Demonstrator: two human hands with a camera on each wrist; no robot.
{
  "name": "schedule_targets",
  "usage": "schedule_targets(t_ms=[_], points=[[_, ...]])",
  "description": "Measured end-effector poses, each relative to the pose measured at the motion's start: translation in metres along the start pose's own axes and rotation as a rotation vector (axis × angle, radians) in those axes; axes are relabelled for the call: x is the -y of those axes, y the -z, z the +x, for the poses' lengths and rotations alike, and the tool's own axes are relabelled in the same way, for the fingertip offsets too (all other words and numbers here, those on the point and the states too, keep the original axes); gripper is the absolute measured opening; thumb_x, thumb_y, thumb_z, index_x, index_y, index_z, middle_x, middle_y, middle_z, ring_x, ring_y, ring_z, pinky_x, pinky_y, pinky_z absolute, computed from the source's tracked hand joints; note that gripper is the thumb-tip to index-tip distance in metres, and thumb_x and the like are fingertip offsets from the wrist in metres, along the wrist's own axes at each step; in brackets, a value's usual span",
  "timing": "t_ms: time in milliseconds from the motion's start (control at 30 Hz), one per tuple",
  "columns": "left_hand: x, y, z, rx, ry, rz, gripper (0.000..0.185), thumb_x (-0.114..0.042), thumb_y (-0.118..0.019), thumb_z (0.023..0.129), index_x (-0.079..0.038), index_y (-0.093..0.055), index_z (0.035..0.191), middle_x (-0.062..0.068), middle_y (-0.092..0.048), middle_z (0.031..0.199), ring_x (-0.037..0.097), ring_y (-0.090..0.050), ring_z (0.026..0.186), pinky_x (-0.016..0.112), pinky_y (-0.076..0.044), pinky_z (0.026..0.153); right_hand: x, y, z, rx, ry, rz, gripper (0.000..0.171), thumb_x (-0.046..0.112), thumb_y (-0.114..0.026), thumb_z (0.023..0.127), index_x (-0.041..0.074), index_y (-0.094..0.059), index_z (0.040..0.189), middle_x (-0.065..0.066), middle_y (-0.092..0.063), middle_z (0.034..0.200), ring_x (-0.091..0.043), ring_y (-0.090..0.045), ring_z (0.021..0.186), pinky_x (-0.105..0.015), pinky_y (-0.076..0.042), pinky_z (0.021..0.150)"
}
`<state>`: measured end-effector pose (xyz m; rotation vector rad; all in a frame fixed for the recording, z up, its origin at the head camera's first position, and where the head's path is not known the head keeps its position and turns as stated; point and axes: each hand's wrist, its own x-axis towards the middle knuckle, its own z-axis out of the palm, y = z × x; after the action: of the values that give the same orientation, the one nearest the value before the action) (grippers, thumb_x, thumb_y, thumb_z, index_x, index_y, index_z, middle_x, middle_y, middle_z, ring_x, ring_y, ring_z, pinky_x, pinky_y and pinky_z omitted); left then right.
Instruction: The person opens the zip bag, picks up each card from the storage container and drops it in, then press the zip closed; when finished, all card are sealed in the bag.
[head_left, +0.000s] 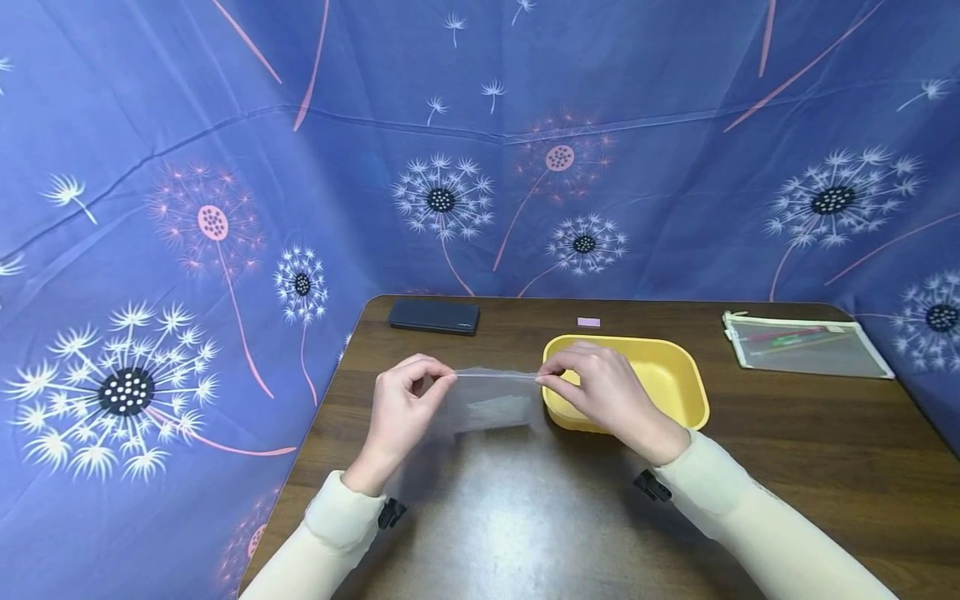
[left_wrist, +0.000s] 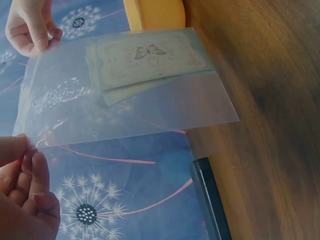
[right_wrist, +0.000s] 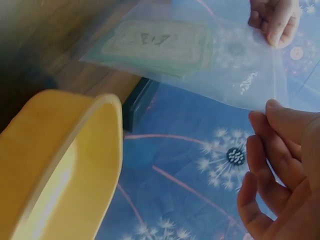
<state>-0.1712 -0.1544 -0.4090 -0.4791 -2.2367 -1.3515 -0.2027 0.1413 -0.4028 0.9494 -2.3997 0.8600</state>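
Between my two hands hangs a clear plastic zip bag [head_left: 491, 400], stretched out above the table. My left hand [head_left: 400, 410] pinches one end of its top edge between thumb and fingers. The opposite end is pinched by my right hand [head_left: 600, 387], which is in front of the yellow tub [head_left: 699, 392]. Inside the bag lie pale green cards [left_wrist: 150, 55] with a butterfly print, slightly fanned, as the left wrist view shows. The right wrist view has the same cards [right_wrist: 157, 47] toward the bag's bottom. Whether the bag's top is sealed, I cannot tell.
A dark flat case [head_left: 433, 317] lies at the table's back left. Behind the tub is a small pink block [head_left: 588, 322]. A mesh zip pouch [head_left: 817, 354] with coloured sticks inside lies at the right. A blue dandelion-patterned cloth [head_left: 495, 208] surrounds the table.
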Motion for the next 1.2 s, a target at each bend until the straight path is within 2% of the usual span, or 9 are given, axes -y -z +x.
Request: schedule_targets(t_ms=[233, 367, 500, 633, 733, 833, 933, 1033, 1200], points=[[-0.007, 0.009, -0.007, 0.050, 0.062, 0.011, 0.012, -0.006, -0.081, 0.090, -0.017, -0.079, 0.088, -0.010, -0.069, 0.083, 0.015, -0.053, 0.064, 0.024, -0.041, 0.057, 0.011, 0.006, -0.001, 0.081, -0.049, 0.086, 0.010, 0.011, -0.083, 0.088, 0.020, -0.079, 0.090, 0.016, -0.069, 0.082, -0.002, -0.063, 0.074, -0.031, -0.053, 0.066], [-0.001, 0.009, -0.003, 0.091, 0.107, 0.069, 0.008, -0.006, -0.080, 0.090, -0.014, -0.079, 0.090, -0.008, -0.070, 0.083, 0.012, -0.061, 0.069, 0.024, -0.048, 0.062, 0.009, -0.002, 0.006, 0.163, -0.111, 0.073, 0.007, 0.014, -0.080, 0.091, 0.020, -0.079, 0.089, 0.017, -0.068, 0.081, -0.002, -0.061, 0.073, -0.031, -0.053, 0.068], [0.015, 0.005, 0.009, 0.139, 0.134, 0.167, 0.007, -0.005, -0.078, 0.090, -0.012, -0.080, 0.091, -0.006, -0.073, 0.084, 0.011, -0.065, 0.074, 0.029, -0.054, 0.069, -0.005, -0.016, 0.017, 0.239, -0.138, 0.012, 0.004, 0.014, -0.077, 0.094, 0.016, -0.080, 0.093, 0.012, -0.071, 0.084, -0.005, -0.064, 0.076, -0.033, -0.055, 0.071], [0.035, -0.002, 0.024, 0.208, 0.172, 0.247, 0.007, -0.007, -0.077, 0.091, -0.012, -0.080, 0.092, -0.006, -0.075, 0.085, 0.012, -0.068, 0.076, 0.034, -0.055, 0.072, -0.018, -0.028, 0.031, 0.296, -0.115, -0.077, 0.005, 0.013, -0.075, 0.094, 0.012, -0.080, 0.096, 0.005, -0.074, 0.087, -0.012, -0.067, 0.079, -0.037, -0.056, 0.072], [0.051, -0.008, 0.035, 0.248, 0.194, 0.314, 0.007, -0.008, -0.076, 0.092, -0.012, -0.081, 0.092, -0.005, -0.075, 0.084, 0.013, -0.066, 0.073, 0.035, -0.054, 0.071, -0.027, -0.039, 0.043, 0.325, -0.067, -0.149, 0.007, 0.008, -0.074, 0.092, 0.010, -0.080, 0.092, 0.002, -0.073, 0.085, -0.016, -0.067, 0.076, -0.039, -0.056, 0.071], [0.068, -0.014, 0.044, 0.290, 0.226, 0.384, 0.008, -0.008, -0.075, 0.093, -0.012, -0.082, 0.092, -0.003, -0.076, 0.084, 0.014, -0.066, 0.072, 0.035, -0.053, 0.070, -0.037, -0.052, 0.052, 0.353, -0.010, -0.212, 0.014, 0.002, -0.070, 0.089, 0.011, -0.077, 0.081, 0.002, -0.069, 0.075, -0.017, -0.061, 0.067, -0.039, -0.053, 0.063], [0.081, -0.020, 0.048, 0.331, 0.248, 0.426, 0.008, -0.008, -0.074, 0.094, -0.010, -0.083, 0.094, 0.000, -0.076, 0.086, 0.016, -0.067, 0.075, 0.036, -0.054, 0.071, -0.047, -0.064, 0.058, 0.381, 0.017, -0.244, 0.021, -0.002, -0.068, 0.085, 0.013, -0.070, 0.071, 0.003, -0.060, 0.066, -0.016, -0.051, 0.061, -0.038, -0.045, 0.057], [0.092, -0.026, 0.051, 0.357, 0.255, 0.448, 0.009, -0.009, -0.074, 0.095, -0.008, -0.083, 0.097, 0.002, -0.077, 0.091, 0.019, -0.069, 0.079, 0.038, -0.056, 0.073, -0.055, -0.072, 0.062, 0.409, 0.002, -0.266, 0.027, -0.004, -0.068, 0.083, 0.015, -0.062, 0.065, 0.004, -0.053, 0.062, -0.016, -0.046, 0.061, -0.038, -0.040, 0.056], [0.101, -0.034, 0.049, 0.383, 0.278, 0.489, 0.010, -0.010, -0.073, 0.097, -0.009, -0.083, 0.099, 0.003, -0.077, 0.091, 0.019, -0.069, 0.080, 0.039, -0.056, 0.074, -0.062, -0.083, 0.062, 0.469, -0.042, -0.311, 0.031, -0.002, -0.068, 0.085, 0.016, -0.058, 0.062, 0.004, -0.052, 0.063, -0.017, -0.048, 0.064, -0.043, -0.041, 0.060]])
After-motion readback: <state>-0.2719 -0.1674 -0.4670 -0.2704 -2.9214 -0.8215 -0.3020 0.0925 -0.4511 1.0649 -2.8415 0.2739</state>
